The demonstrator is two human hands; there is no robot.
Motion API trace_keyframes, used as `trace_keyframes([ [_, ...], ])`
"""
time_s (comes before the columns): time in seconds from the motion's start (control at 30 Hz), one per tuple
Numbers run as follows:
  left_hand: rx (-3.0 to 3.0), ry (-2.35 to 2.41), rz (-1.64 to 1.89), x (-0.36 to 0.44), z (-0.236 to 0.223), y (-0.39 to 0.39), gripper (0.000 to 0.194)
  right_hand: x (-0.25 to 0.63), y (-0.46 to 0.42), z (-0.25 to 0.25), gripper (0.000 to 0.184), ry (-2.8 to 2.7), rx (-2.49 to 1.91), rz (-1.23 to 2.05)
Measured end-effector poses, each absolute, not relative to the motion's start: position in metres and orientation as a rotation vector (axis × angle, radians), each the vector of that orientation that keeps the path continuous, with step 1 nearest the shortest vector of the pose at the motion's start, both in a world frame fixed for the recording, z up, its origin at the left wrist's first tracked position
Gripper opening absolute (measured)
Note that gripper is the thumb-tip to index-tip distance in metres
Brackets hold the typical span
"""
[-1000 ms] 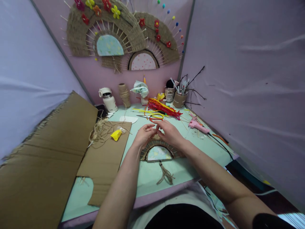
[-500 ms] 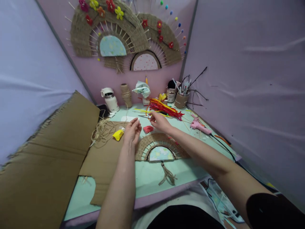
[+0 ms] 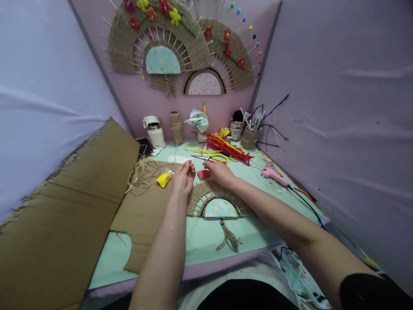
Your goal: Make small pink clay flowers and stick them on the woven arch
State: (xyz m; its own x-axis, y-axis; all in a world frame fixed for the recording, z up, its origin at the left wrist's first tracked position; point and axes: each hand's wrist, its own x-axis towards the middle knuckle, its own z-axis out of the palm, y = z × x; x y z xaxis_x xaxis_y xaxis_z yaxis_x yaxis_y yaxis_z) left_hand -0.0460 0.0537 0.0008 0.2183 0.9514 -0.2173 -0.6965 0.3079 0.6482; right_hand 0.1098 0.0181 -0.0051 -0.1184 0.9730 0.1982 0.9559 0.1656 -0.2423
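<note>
My left hand (image 3: 183,176) is raised over the table, fingertips pinched together; whatever they hold is too small to make out. Just right of it, my right hand (image 3: 221,172) is over the table with its fingers loosely apart and nothing visible in them. Scissors with yellow handles (image 3: 220,157) lie right beyond its fingers, blades pointing left. A small red piece (image 3: 204,174) sits between my hands. Below them is a woven twine fan (image 3: 197,200) with a floral half-round centre (image 3: 220,208) and a twine tassel (image 3: 228,237); my right forearm covers its right side.
Cardboard (image 3: 142,215) and tangled twine (image 3: 142,174) lie left, near a yellow piece (image 3: 163,179). Behind are a white bottle (image 3: 156,134), a twine spool (image 3: 176,128), red and orange pipe cleaners (image 3: 229,148) and a pot of twigs (image 3: 251,137). A pink glue gun (image 3: 274,175) lies right.
My right hand has let go of the scissors, which now lie on the table, and has moved slightly down. The left hand stays pinched. The whole view has shifted a little.
</note>
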Motion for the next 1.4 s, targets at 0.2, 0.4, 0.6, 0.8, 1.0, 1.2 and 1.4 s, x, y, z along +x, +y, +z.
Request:
trace_keyframes([
  [0.2, 0.462, 0.673, 1.180, -0.044, 0.000, 0.053, 0.026, 0.110, 0.010, 0.000, 0.030, -1.992, -1.678, 0.052],
  [0.4, 0.441, 0.569, 1.134, -0.044, 0.000, 0.052, 0.014, 0.105, -0.005, 0.011, 0.027, -1.882, -1.475, 0.161],
  [0.6, 0.434, 0.531, 1.104, -0.043, 0.004, 0.048, 0.014, 0.099, -0.013, 0.016, 0.022, -1.769, -1.312, 0.215],
  [0.8, 0.492, 0.531, 1.053, -0.040, 0.002, 0.044, 0.033, 0.095, -0.014, 0.019, 0.019, -1.668, -1.246, 0.194],
  [1.0, 0.391, 0.510, 1.022, -0.038, 0.002, 0.044, 0.023, 0.090, -0.019, 0.021, 0.018, -1.643, -1.245, 0.257],
  [1.2, 0.274, 0.450, 1.027, -0.039, 0.006, 0.042, 0.019, 0.087, -0.026, 0.019, 0.021, -1.662, -1.247, 0.296],
  [1.4, 0.266, 0.318, 1.063, -0.043, 0.008, 0.041, 0.048, 0.087, -0.027, 0.017, 0.028, -1.795, -1.237, 0.119],
])
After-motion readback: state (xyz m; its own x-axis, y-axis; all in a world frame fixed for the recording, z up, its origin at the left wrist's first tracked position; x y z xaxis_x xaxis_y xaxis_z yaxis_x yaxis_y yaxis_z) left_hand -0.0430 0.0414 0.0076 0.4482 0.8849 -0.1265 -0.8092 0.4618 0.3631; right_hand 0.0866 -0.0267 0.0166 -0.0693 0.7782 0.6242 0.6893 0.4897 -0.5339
